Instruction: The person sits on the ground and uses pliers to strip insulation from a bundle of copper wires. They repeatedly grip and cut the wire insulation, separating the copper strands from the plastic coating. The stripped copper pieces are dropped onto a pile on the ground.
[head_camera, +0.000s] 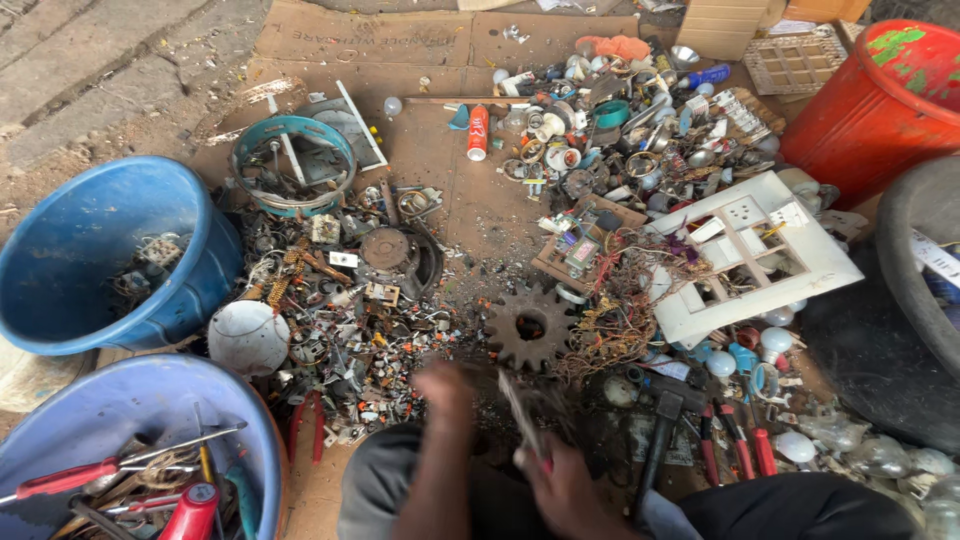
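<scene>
Flattened brown cardboard sheets (440, 160) covered the dirt floor, strewn with scrap. At far left stood a round blue plastic tub (60, 260) with a few metal bits inside, and below it a second, paler blue plastic basin (90, 410) holding red-handled screwdrivers (60, 480) and other tools. Just right of the tubs lay a white dome-shaped bulb shell (248, 338) and, further up, a teal ring-shaped fan housing (292, 163). A dense heap of small metal and plastic fragments (370, 350) spread toward the middle, where a rusty toothed iron gear wheel (530, 325) lay flat.

Near the bottom edge, the left hand (445, 385) was blurred; its grip could not be told. The right hand (560, 485) was closed around a small blurred metal piece (525, 410), held above the person's lap just below the gear. Right of the hands lay a black-headed hammer (665, 420) and red-handled pliers (745, 440). Beyond them sat a white plastic switch-board frame (800, 260), clear glass bulbs (880, 455) and, at top right, a red plastic drum (880, 100).
</scene>
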